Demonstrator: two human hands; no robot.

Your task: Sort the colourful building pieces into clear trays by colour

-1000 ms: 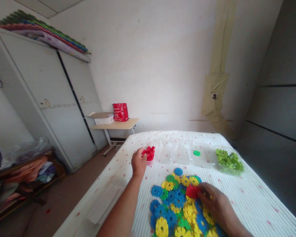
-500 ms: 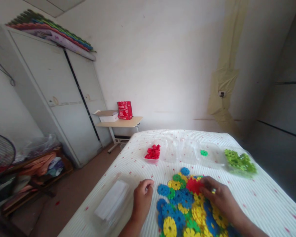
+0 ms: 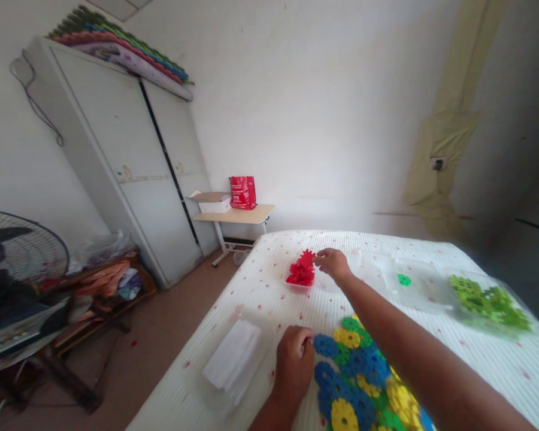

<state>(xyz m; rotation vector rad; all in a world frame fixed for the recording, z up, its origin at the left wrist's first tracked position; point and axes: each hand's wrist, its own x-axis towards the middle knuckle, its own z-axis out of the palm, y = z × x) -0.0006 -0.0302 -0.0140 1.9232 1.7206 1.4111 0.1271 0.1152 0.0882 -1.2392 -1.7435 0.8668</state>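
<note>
My right hand reaches out over the table and pinches a red toothed plastic piece by its edge. That piece is just above a clear box heaped with red pieces; whether it touches them I cannot tell. My left hand rests on the tablecloth with its fingers curled in, and nothing shows in it. Right beside it spreads a pile of blue, yellow and green notched discs, partly hidden by my right forearm.
Clear boxes stand in a row at the back: one with a green disc, another full of light green pieces. At the left a clear container holds white paper. A fan is at the far left, a small table behind.
My right hand has carried the red piece from the pile forward and left to the red box. My left hand stays curled beside the pile. The view has turned slightly left.
</note>
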